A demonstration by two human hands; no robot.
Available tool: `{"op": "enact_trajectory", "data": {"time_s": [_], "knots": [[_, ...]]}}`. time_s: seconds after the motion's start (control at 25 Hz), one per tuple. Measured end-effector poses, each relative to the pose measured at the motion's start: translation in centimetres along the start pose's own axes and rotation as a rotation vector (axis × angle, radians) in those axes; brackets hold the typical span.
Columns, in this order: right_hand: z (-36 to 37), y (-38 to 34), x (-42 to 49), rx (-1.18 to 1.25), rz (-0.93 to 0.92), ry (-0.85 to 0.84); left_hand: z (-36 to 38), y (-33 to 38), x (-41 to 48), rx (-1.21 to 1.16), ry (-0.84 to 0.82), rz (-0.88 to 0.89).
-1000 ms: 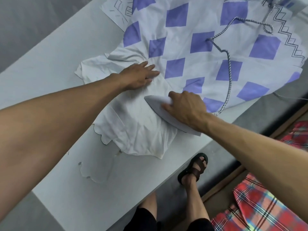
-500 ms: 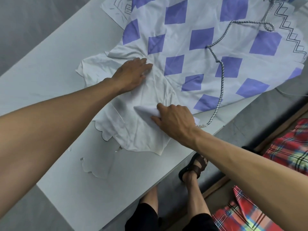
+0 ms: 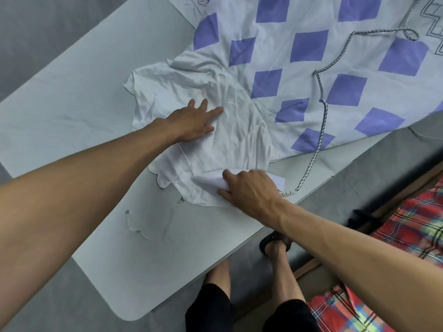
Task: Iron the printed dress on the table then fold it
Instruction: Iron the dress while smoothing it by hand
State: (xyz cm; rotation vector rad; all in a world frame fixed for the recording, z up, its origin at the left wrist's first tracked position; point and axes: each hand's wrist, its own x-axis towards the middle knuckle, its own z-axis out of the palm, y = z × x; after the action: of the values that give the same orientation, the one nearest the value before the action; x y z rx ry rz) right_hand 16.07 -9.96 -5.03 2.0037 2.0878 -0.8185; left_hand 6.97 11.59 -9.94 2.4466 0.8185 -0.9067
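The printed dress (image 3: 309, 75) lies spread on the white table (image 3: 72, 111), white with purple squares, its plain white upper part wrinkled at the near end. My left hand (image 3: 191, 121) lies flat on that wrinkled white cloth, fingers straight. My right hand (image 3: 249, 190) grips the white iron (image 3: 211, 180), whose pointed tip faces left on the dress's near edge. Most of the iron is hidden under the hand. Its braided cord (image 3: 321, 97) runs over the dress to the far right.
The table's front edge runs diagonally just behind my right wrist. A scalloped outline mark (image 3: 143, 226) shows on the bare table surface. Below are my legs and a sandalled foot (image 3: 275, 243), and a red plaid cloth (image 3: 412, 224) lies on the floor at right.
My right hand has drawn the iron back toward the table's front edge, down over the white part. My left hand stays flat on the cloth, now farther from the iron.
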Motion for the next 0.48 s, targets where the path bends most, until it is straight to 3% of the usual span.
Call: {"op": "enact_trajectory", "data": {"time_s": [0.16,0.32,0.48], "knots": [[1.2,-1.3,-1.3,0.001,-0.063,-0.073,0.4,-0.1,0.0,-0.065,-0.005,0.014],[-0.1,-1.3,-1.9,0.007,-0.073,-0.021,0.9,-0.8,-1.4,-0.202,0.220,0.048],[-2.7,0.6,-0.2,-0.008,0.069,0.112,2.7,-2.2,-5.3,-0.528,0.386,-0.259]]}}
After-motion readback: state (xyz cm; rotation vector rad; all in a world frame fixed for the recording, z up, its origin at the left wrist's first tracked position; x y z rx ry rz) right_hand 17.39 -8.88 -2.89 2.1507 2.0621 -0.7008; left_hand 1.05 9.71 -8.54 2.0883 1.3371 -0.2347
